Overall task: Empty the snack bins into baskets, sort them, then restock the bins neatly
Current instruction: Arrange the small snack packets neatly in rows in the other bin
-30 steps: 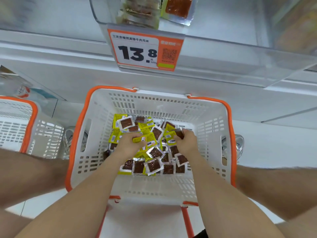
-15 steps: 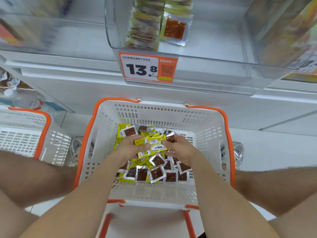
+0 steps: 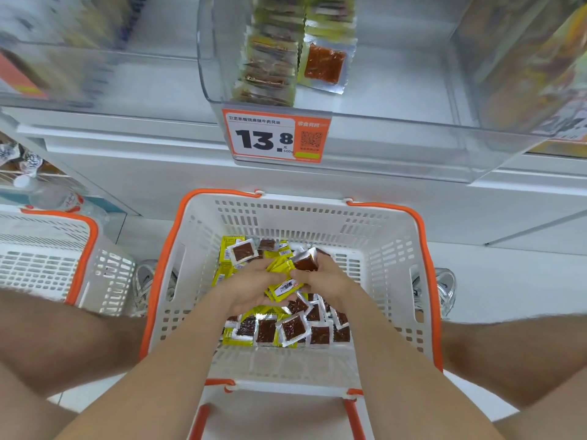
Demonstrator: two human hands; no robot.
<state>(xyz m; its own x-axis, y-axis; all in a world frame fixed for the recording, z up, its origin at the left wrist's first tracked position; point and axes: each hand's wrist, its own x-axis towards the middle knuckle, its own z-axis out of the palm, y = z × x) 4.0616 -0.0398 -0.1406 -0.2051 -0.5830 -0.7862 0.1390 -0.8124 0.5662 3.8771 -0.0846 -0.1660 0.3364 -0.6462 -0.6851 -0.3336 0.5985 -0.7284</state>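
Note:
A white basket with an orange rim (image 3: 422, 258) stands on the floor between my knees. Several small snack packets (image 3: 293, 328), yellow-backed with brown windows, lie in its bottom. My left hand (image 3: 251, 287) and my right hand (image 3: 324, 279) are together above the pile, gripping a bunch of these packets (image 3: 284, 285) between them. Above, a clear plastic bin (image 3: 397, 100) holds rows of the same packets at its left side.
An orange and white price tag (image 3: 274, 136) reading 13.8 hangs on the bin front. A second white basket (image 3: 47, 255) stands at the left. Neighbouring bins (image 3: 533, 58) flank the clear one. My shoes (image 3: 444, 287) show beside the basket.
My hands came together and lifted a bunch of packets off the pile. The view tilted up, showing more of the clear bin.

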